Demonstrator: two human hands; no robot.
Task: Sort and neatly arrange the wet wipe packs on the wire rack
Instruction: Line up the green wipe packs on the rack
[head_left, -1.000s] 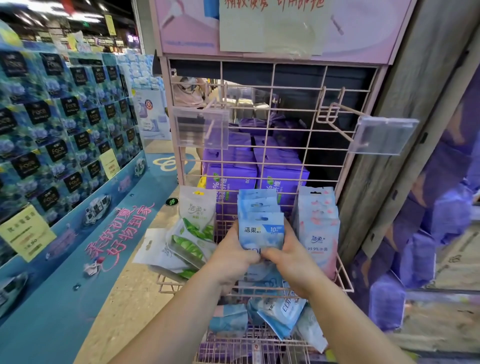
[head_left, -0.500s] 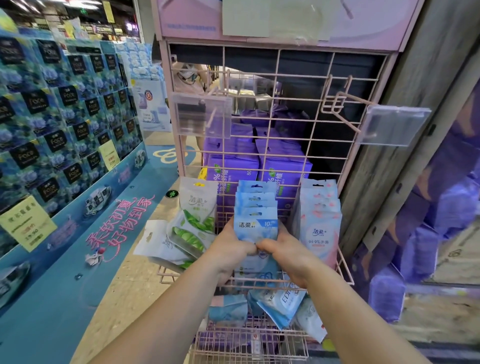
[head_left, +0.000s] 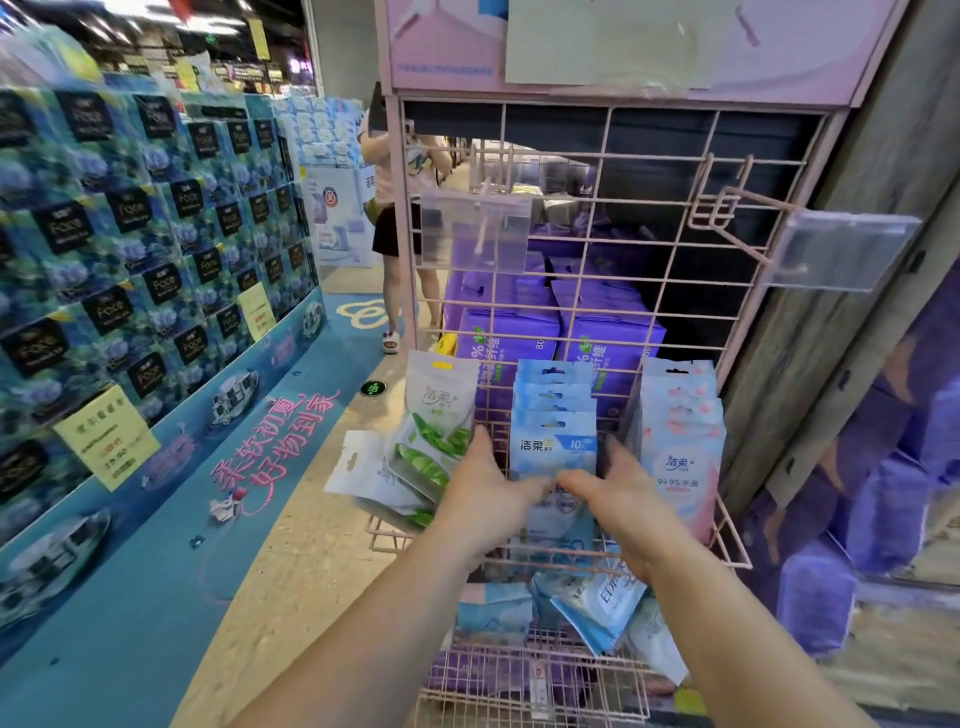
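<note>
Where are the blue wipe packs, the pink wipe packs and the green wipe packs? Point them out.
blue wipe packs (head_left: 553, 452): head view, front pack's label.
pink wipe packs (head_left: 680, 462): head view, front pack's face.
green wipe packs (head_left: 439, 415): head view, upright pack's front.

Shop: stacked tissue boxes (head_left: 156, 249), price tag (head_left: 106, 436)
</note>
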